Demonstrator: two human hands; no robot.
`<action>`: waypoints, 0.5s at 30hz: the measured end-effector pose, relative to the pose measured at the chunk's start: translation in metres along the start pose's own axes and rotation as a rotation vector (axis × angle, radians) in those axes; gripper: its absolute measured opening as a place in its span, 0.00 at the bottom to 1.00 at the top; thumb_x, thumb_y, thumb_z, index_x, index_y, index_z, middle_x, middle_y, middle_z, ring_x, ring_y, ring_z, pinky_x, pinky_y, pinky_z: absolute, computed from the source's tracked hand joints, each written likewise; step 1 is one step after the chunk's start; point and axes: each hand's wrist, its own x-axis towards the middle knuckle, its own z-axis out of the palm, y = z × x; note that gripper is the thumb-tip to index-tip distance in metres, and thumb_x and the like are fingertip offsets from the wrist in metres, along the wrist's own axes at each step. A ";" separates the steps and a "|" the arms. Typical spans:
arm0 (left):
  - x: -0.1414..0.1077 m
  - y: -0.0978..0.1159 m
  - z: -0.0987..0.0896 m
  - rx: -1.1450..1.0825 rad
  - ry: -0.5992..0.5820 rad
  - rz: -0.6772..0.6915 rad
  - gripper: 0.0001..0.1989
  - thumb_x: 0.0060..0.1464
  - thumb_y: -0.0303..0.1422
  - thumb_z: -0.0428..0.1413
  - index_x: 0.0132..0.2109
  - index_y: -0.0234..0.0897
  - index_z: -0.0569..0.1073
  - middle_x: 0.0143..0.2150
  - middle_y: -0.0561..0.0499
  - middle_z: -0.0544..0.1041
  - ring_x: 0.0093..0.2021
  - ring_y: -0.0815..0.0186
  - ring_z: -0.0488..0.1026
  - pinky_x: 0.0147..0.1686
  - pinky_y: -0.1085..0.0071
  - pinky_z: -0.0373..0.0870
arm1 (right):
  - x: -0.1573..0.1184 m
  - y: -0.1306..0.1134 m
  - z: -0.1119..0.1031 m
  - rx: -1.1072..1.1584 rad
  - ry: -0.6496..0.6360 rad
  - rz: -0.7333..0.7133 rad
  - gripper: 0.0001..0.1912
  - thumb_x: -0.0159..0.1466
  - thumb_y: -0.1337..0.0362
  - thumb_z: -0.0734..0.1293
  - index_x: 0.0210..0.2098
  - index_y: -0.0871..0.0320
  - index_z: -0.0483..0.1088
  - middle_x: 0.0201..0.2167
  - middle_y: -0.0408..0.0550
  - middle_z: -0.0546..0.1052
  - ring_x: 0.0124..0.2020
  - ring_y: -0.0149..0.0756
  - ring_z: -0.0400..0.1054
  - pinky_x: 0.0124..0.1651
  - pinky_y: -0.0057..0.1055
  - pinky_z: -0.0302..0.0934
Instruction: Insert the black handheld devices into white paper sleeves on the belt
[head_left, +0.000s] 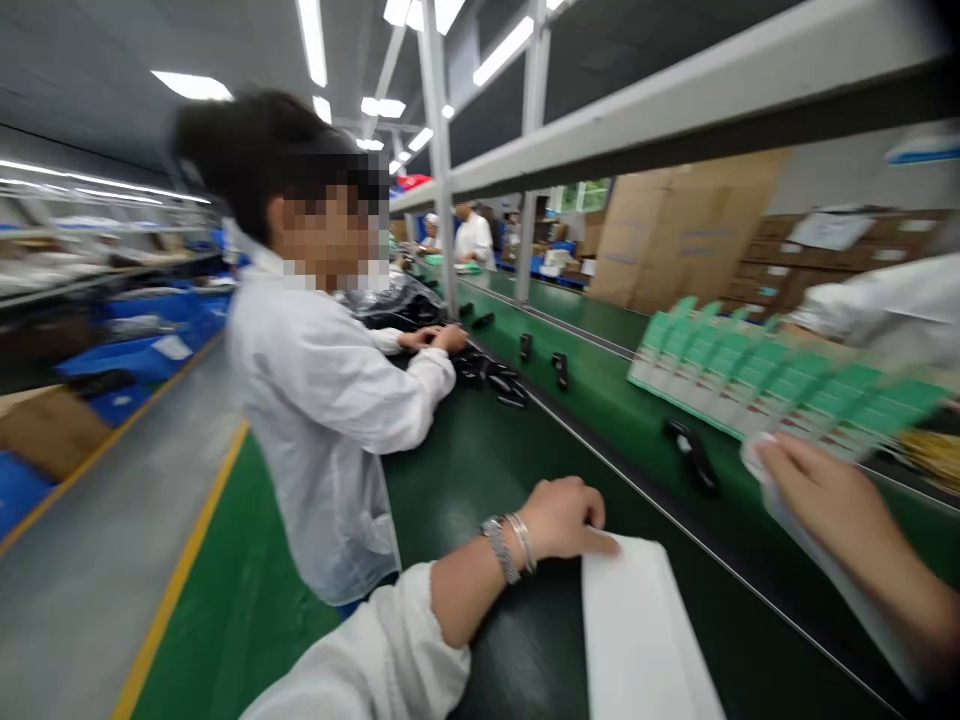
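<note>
My left hand (559,515), with a watch and bracelets on its wrist, is closed with the thumb over the top edge of a white folded sheet (637,630). This flat piece hangs over the dark green worktop (517,660). To the right, my right hand (832,505) pinches the end of another white strip (810,550), which runs down below the forearm; whether it is paper or thin card I cannot tell. A black handheld device (691,455) lies on the green belt just left of my right hand.
A co-worker in a white coat (315,370) stands at the left, hands over black parts (491,375). Smaller black devices (560,370) sit along the belt (487,335). Green-and-white cartons (750,375) stand in a row at the right. A metal rail (637,110) crosses overhead.
</note>
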 end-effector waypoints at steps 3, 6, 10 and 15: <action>0.013 0.007 0.006 0.031 0.005 0.043 0.06 0.53 0.30 0.57 0.28 0.37 0.70 0.33 0.54 0.71 0.33 0.69 0.68 0.36 0.72 0.62 | 0.007 0.009 -0.006 -0.385 -0.005 -0.009 0.17 0.67 0.54 0.56 0.40 0.55 0.72 0.44 0.59 0.77 0.47 0.52 0.71 0.44 0.42 0.61; 0.026 0.015 0.011 0.077 0.048 0.032 0.09 0.57 0.34 0.53 0.29 0.37 0.69 0.33 0.53 0.71 0.34 0.66 0.69 0.35 0.71 0.61 | 0.015 0.022 0.011 -0.414 -0.078 0.027 0.20 0.67 0.50 0.59 0.49 0.56 0.70 0.48 0.57 0.75 0.52 0.51 0.69 0.51 0.43 0.61; 0.032 0.023 0.013 0.131 -0.013 0.006 0.14 0.50 0.43 0.61 0.36 0.38 0.70 0.36 0.53 0.72 0.35 0.63 0.69 0.36 0.69 0.60 | 0.019 0.044 0.030 -0.327 -0.220 0.157 0.26 0.66 0.53 0.60 0.61 0.56 0.60 0.52 0.58 0.73 0.50 0.54 0.69 0.47 0.46 0.63; 0.034 0.024 0.018 0.125 -0.079 0.042 0.08 0.56 0.33 0.55 0.29 0.37 0.69 0.33 0.53 0.72 0.33 0.66 0.68 0.34 0.71 0.60 | 0.023 0.064 0.040 0.030 -0.164 0.295 0.26 0.65 0.63 0.58 0.62 0.56 0.57 0.47 0.55 0.73 0.44 0.46 0.71 0.45 0.44 0.65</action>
